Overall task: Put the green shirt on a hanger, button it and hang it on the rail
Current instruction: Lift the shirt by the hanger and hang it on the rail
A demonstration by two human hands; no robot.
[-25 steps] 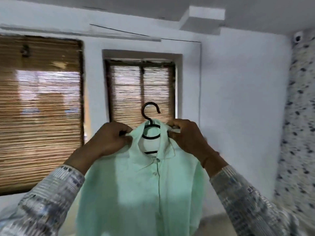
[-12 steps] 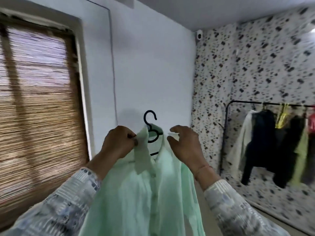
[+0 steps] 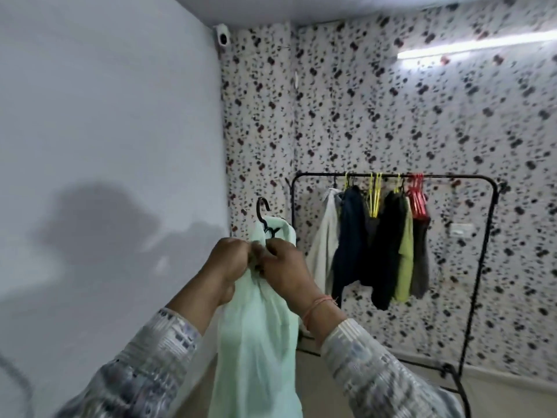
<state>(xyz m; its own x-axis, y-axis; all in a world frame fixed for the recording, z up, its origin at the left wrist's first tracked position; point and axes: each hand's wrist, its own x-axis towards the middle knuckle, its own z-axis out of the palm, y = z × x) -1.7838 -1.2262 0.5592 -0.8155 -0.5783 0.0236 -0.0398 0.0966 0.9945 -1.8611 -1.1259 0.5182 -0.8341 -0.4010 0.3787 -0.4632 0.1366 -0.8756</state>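
Observation:
The pale green shirt (image 3: 256,342) hangs on a black hanger (image 3: 261,210), whose hook sticks up above the collar. I hold it up in front of me, side-on. My left hand (image 3: 229,263) and my right hand (image 3: 286,273) pinch the shirt's front close together just below the collar, fingers curled into the fabric. The black clothes rail (image 3: 391,175) stands against the spotted wall to the right, beyond the shirt.
On the rail hang a white garment (image 3: 324,239), dark garments (image 3: 349,236), a lime green one (image 3: 405,257) and empty yellow hangers (image 3: 374,196) and red hangers (image 3: 417,197). A plain white wall (image 3: 105,131) fills the left. A small camera (image 3: 222,37) sits in the corner.
My view has swung right from the window to the rail. The shirt has turned side-on, and both hands have come together from the collar's two sides to its front.

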